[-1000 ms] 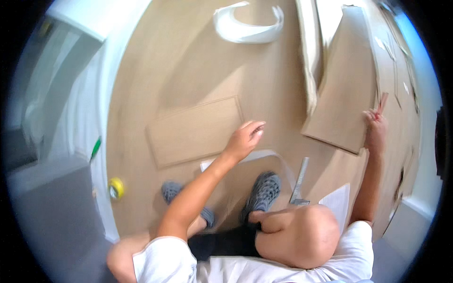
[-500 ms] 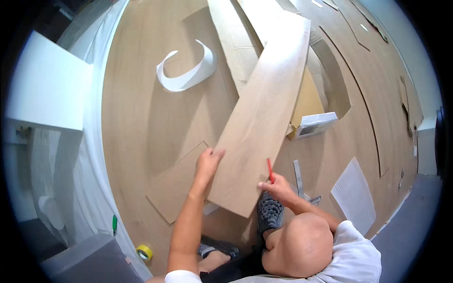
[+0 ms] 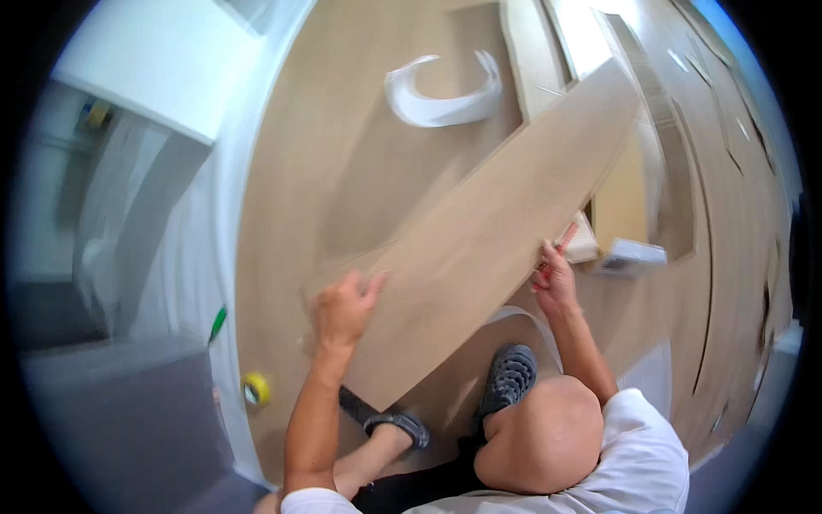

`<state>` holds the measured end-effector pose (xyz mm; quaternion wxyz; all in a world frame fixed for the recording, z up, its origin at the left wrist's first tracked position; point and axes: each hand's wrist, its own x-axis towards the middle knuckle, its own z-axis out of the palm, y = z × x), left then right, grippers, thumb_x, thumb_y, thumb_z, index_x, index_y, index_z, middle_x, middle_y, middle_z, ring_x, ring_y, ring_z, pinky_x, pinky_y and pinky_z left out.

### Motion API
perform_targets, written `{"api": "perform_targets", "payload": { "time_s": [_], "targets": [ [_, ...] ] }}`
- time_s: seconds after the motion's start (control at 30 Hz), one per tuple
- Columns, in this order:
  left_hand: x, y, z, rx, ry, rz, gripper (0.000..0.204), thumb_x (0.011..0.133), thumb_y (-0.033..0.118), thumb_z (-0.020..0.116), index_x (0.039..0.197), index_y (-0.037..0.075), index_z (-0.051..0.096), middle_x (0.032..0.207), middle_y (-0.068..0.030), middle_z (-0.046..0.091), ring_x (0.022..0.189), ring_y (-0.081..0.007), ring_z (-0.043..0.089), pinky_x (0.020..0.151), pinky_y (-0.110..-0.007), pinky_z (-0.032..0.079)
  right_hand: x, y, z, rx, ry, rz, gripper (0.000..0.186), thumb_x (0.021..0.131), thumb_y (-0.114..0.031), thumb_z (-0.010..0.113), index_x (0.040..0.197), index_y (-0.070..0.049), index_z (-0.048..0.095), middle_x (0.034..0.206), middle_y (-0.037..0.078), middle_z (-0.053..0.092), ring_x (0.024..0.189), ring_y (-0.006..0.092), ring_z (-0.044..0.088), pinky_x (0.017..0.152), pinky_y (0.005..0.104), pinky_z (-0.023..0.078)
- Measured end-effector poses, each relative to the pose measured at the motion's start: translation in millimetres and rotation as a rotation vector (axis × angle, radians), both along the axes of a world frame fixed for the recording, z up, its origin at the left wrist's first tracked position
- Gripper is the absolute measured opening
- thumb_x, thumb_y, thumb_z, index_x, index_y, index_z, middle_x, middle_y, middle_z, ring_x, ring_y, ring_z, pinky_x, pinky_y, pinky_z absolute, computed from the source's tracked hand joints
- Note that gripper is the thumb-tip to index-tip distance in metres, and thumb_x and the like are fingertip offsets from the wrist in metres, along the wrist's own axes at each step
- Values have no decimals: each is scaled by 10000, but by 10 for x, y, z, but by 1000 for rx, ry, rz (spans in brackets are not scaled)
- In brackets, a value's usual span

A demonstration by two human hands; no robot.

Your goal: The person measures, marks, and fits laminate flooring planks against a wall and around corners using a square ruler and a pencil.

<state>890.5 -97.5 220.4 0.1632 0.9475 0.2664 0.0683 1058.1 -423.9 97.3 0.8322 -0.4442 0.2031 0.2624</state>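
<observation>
A long light-wood floor plank [image 3: 505, 197] lies slantwise before me, raised at its near end. My left hand [image 3: 342, 313] is at its near left edge, fingers curled around the border and smeared by motion. At the plank's right edge, my right hand [image 3: 555, 278] is closed around a slim red pencil-like marker [image 3: 567, 236], its fingers against the board. A shorter board [image 3: 364, 255] shows partly from under the plank on the left. My shoe [image 3: 509, 377] stands just below the plank's right edge.
A curled white strip [image 3: 445, 110] lies on the wood floor at the back. Right of the plank is an opened cardboard package [image 3: 621, 201]. Yellow tape [image 3: 254, 389] and a green-handled tool [image 3: 217, 324] lie left, near a white cabinet [image 3: 163, 64]. Another white strip [image 3: 539, 321] curves by my shoe.
The plank has swung, its far end going right and its near end left. My left hand has moved left with it, my right hand up and right along its edge. The view has shifted.
</observation>
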Motion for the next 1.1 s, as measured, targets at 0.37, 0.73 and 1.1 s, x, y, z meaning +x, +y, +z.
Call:
{"api": "perform_targets", "payload": {
  "time_s": [0.37,0.73,1.1],
  "targets": [
    [-540,-623,-362,-191,-387,315,414,902,375,764,729,43,590,574,-165,527,508,-336,510,505,-419,430,621,499,1292,-26,-483,-6,486,1017,-241,611,1402,16,464,1262,108,628,1141,219,623,987,360,505],
    [438,-1112,-886,-1577,-773,-113,375,1069,395,527,1227,54,520,1273,-83,562,1154,-192,578,1017,-376,479,614,150,2191,-771,-1011,518,417,982,-390,687,1016,26,677,825,38,648,778,117,609,685,280,490],
    [-711,-36,-1130,-1762,-1149,745,547,1067,440,483,1466,67,462,1455,-94,554,1343,-317,505,1124,-500,403,35,-39,919,-775,-673,1363,504,977,-403,673,716,1,522,617,62,352,638,119,363,535,366,354]
  ]
}}
